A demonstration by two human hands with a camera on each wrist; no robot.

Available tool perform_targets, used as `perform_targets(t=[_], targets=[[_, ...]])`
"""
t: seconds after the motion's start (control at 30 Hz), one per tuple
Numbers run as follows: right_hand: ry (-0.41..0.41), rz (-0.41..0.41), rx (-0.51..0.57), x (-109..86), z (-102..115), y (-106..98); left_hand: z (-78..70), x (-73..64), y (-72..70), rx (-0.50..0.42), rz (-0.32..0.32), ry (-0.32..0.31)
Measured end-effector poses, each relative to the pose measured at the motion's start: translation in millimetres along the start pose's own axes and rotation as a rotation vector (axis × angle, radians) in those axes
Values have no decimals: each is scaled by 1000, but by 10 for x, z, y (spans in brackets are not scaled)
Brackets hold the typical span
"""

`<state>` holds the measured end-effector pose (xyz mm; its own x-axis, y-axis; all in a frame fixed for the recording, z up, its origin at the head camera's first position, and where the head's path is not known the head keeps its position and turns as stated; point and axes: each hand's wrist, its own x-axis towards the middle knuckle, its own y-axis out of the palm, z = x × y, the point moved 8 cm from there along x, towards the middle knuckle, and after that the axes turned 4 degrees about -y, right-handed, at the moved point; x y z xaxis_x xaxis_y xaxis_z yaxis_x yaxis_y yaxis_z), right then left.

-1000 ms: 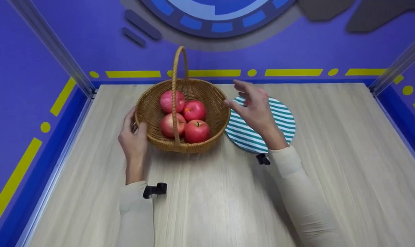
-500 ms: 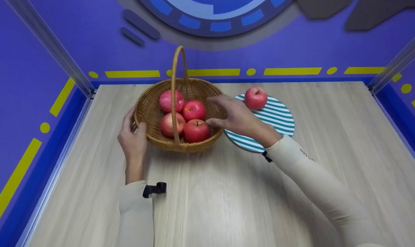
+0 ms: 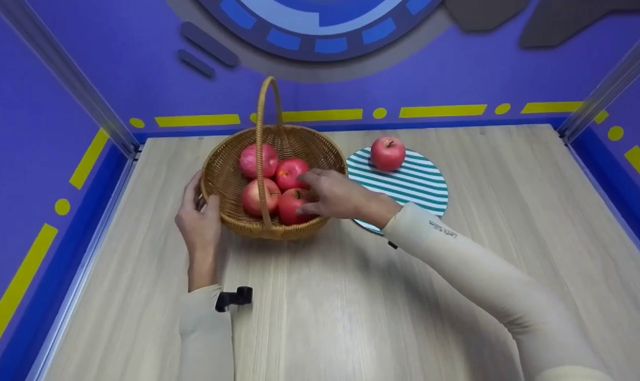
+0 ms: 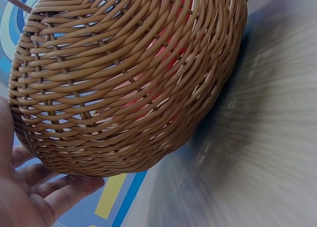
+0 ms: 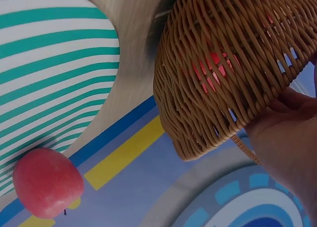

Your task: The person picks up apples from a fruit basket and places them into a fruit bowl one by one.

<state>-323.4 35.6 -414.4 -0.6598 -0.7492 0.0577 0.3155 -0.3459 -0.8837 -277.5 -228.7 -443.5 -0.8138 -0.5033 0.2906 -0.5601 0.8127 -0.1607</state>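
A brown wicker basket (image 3: 293,231) with a tall arched handle holds several red apples. At its left side my left hand (image 3: 201,227) grips the rim and wall, and in the left wrist view its fingers (image 4: 74,192) lie against the weave. Reaching over the right rim is my right hand (image 3: 338,194), thumb and fingers spread around the front right apple (image 3: 290,203). The basket wall hides the fingertips in the right wrist view. Another red apple (image 3: 387,153) sits on a flat round mat (image 3: 418,185) with teal and white stripes.
A pale wood-grain table (image 3: 320,307) carries everything. Blue panels with yellow dashes wall it in at the back (image 3: 457,84), left (image 3: 29,159) and right. The basket's handle (image 3: 261,127) arches high above the apples.
My right hand has moved left from above the striped mat, over the basket's rim, to the front right apple. The apple on the mat has come into full sight. The left hand stays at the basket.
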Motion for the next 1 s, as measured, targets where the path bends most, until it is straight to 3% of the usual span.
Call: perform_targets(t=[0.23,0.5,0.77,1.0], targets=[[78,70,-69,103,-35,112,-13,-5,1,-9,-2,0],[186,176,-76,134,-112,229,-36,1,25,-28,10,4],[240,153,-56,112,-155,248,-42,-10,50,-20,29,8],[184,96,-10,102,-115,260,-40,-19,26,5,18,26]])
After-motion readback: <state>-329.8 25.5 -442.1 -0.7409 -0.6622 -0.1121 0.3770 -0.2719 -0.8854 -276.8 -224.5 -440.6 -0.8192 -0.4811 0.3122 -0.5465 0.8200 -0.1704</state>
